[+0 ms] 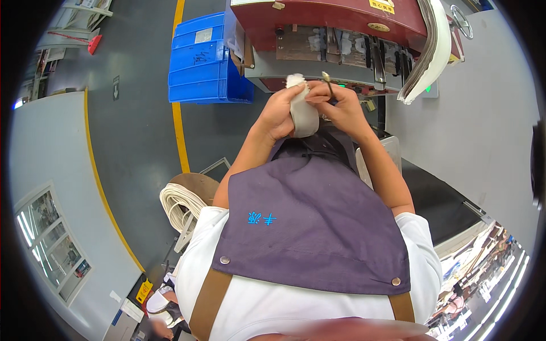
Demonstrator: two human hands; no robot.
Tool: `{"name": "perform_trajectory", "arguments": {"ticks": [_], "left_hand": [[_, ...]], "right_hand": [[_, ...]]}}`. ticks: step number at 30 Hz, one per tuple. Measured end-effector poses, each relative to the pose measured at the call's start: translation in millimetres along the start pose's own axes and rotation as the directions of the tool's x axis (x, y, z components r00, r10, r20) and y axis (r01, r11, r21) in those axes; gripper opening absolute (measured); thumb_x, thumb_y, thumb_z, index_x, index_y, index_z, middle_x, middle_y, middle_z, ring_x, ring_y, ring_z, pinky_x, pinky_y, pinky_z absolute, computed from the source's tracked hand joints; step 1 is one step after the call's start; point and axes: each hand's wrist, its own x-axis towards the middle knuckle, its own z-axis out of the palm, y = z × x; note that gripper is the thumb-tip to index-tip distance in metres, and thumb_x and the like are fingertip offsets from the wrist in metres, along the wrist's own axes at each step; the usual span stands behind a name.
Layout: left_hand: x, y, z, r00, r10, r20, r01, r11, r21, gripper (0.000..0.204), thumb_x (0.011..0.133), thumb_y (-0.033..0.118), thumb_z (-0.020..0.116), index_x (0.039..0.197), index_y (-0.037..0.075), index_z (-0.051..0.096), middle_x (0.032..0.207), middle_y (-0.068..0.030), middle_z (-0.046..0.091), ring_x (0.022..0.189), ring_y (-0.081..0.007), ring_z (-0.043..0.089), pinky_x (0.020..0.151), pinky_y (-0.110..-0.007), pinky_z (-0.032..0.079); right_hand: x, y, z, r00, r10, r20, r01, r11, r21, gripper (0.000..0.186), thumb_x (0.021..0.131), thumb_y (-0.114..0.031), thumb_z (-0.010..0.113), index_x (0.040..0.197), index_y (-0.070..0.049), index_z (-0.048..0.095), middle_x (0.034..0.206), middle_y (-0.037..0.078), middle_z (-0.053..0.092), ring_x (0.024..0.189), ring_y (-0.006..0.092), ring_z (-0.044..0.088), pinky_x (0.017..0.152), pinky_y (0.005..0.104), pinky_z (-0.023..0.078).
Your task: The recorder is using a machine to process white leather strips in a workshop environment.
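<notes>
A pale, off-white strip (306, 116) is held up in front of the chest, its lower part smooth and bent round in a soft curve, its top end white, ragged and fluffy. The left hand (276, 111) is closed round it, thumb lying along the strip near the frayed end. The right hand (344, 109) has its fingers bent in a narrow pinch at the strip's right edge and also holds a slim tool (326, 78) — a dark shaft with a rounded, pale tip pointing up; whether those fingertips press on the strip I cannot tell. Under the hands spreads a dark purple cloth apron (318, 210), creased and fixed with round metal snaps. Just beyond the hands, a dark red machine (324, 14) with a glossy casing blocks the space ahead; hand tools (378, 59) hang along its front, and a thick layered bundle (435, 51) of white and grey-brown material drapes over its right side. Left of it, a ribbed blue plastic crate (197, 62) stands on the grey floor (136, 131), across a yellow line (178, 122). Near the left elbow, looped cream strips (181, 203) lie against a round brown surface (196, 182).
</notes>
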Motion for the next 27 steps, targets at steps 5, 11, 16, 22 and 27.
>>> {"name": "perform_trajectory", "arguments": {"ticks": [5, 11, 16, 22, 27], "left_hand": [[2, 31, -45, 0.892, 0.427, -0.151, -0.434, 0.901, -0.019, 0.024, 0.096, 0.022, 0.039, 0.096, 0.002, 0.05, 0.098, -0.023, 0.06, 0.088, -0.0347, 0.061, 0.08, -0.047, 0.05], [-108, 129, -155, 0.238, 0.816, -0.526, -0.811, 0.465, 0.354, 0.025, 0.096, 0.026, 0.036, 0.101, 0.004, 0.048, 0.08, -0.014, 0.061, 0.085, -0.0342, 0.06, 0.081, -0.045, 0.047], [-172, 166, -151, 0.348, 0.894, -0.281, -0.869, 0.42, 0.261, 0.021, 0.096, 0.024, 0.039, 0.087, 0.009, 0.052, 0.062, -0.0009, 0.042, 0.061, -0.0161, 0.044, 0.068, -0.035, 0.041], [-182, 180, -150, 0.11, 0.907, -0.406, -0.873, 0.284, 0.396, 0.014, 0.093, 0.017, 0.043, 0.088, 0.009, 0.053, 0.064, -0.0009, 0.045, 0.063, -0.0161, 0.046, 0.071, -0.034, 0.041], [-128, 127, -87, 0.748, 0.648, -0.139, -0.64, 0.761, 0.106, 0.022, 0.076, -0.002, 0.057, 0.097, 0.004, 0.052, 0.076, -0.0041, 0.05, 0.067, -0.0164, 0.051, 0.071, -0.033, 0.044]], "right_hand": [[-39, -15, -48, 0.922, 0.315, 0.227, -0.335, 0.94, 0.055, 0.013, 0.078, -0.01, 0.065, 0.089, -0.002, 0.064, 0.074, 0.0, 0.06, 0.056, 0.0051, 0.051, 0.048, 0.0208, 0.04], [-158, -17, -165, 0.972, 0.1, -0.211, 0.011, 0.883, 0.469, 0.032, 0.076, -0.032, 0.071, 0.064, -0.008, 0.054, 0.052, 0.002, 0.05, 0.039, 0.0107, 0.046, 0.036, 0.0224, 0.031], [-172, -19, -217, 0.934, -0.325, 0.147, 0.18, 0.785, 0.593, 0.03, 0.082, -0.038, 0.064, 0.072, -0.01, 0.062, 0.053, 0.001, 0.06, 0.034, 0.0078, 0.039, 0.036, 0.0205, 0.027], [-181, -22, -249, 0.915, -0.396, 0.079, 0.282, 0.766, 0.577, 0.024, 0.085, -0.033, 0.059, 0.079, -0.01, 0.064, 0.053, 0.001, 0.059, 0.033, 0.0062, 0.03, 0.036, 0.0201, 0.026], [-123, -22, -156, 0.839, 0.508, -0.194, -0.409, 0.824, 0.392, 0.012, 0.08, -0.014, 0.062, 0.082, -0.006, 0.054, 0.056, -0.007, 0.042, 0.038, 0.0028, 0.033, 0.036, 0.0225, 0.029]]}}
